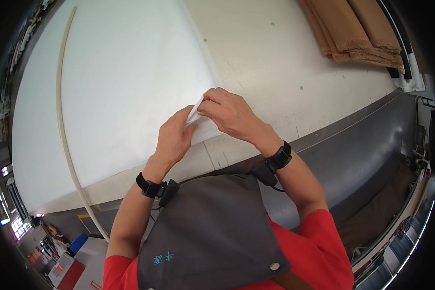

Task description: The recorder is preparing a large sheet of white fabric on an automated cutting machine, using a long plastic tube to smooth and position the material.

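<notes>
A large white sheet (pixel 130 83), of paper or thin fabric, covers the left and middle of a long pale table (pixel 253 61). At the sheet's near right corner, my right hand (pixel 232 112) pinches a raised, folded bit of its edge between thumb and fingers. Just left of it, my left hand (pixel 175 136) is at the same fold, fingertips against the white material and the thumb blurred; how firmly it grips cannot be told. A long, thin pale strip (pixel 59 108) lies across the sheet on the left and overhangs the table's near edge.
Folded brown fabric (pixel 362 32) is stacked at the far right of the table. Pencil marks and small round spots show on the tabletop. Along the near edge runs a dark metal trough (pixel 348 134), with brown cloth (pixel 377 206) lower right. A red and white box (pixel 65 270) stands lower left.
</notes>
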`<state>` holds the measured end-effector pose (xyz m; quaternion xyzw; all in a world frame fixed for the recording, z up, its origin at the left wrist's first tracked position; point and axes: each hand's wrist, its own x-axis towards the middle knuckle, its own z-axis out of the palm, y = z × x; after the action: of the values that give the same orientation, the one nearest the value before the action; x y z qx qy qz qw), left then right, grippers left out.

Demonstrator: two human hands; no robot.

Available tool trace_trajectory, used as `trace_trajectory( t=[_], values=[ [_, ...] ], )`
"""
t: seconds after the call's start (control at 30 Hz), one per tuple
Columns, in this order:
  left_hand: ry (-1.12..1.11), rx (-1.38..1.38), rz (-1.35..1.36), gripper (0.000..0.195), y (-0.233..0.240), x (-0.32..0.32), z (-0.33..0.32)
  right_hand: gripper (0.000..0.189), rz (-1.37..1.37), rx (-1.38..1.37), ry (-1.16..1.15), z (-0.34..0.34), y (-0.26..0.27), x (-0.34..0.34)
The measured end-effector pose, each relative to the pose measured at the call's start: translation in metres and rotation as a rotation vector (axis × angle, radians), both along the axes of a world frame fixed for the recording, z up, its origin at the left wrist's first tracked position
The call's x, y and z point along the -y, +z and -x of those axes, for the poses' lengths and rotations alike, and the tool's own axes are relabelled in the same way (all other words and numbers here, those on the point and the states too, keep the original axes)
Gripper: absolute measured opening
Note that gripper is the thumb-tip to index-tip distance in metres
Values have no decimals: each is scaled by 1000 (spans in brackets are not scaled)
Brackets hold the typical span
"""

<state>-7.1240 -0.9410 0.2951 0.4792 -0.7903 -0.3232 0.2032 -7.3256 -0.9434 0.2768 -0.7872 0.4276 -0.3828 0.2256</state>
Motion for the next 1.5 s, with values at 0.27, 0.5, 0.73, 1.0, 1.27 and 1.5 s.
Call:
trace_trajectory(
  t=[0.27,0.5,0.73,1.0,1.27,1.5],
  values=[
    [712,-920,-500,27,-7,15,-51,10,-367,213,-534,-9,-25,-34],
    [796,-1246,-627,43,32,13,-58,20,-545,-131,-457,-46,-48,-57],
    [723,-1160,-573,39,37,9,-61,15,-709,124,-552,-22,-47,-56],
    [595,-976,-506,27,24,1,-45,14,-787,471,-524,-14,-37,-62],
    [501,-771,-309,28,27,-10,-51,18,-885,888,-484,-20,-14,-57],
    [96,-332,-286,28,9,-6,-31,18,-1131,866,-477,-15,-31,-56]
  ],
)
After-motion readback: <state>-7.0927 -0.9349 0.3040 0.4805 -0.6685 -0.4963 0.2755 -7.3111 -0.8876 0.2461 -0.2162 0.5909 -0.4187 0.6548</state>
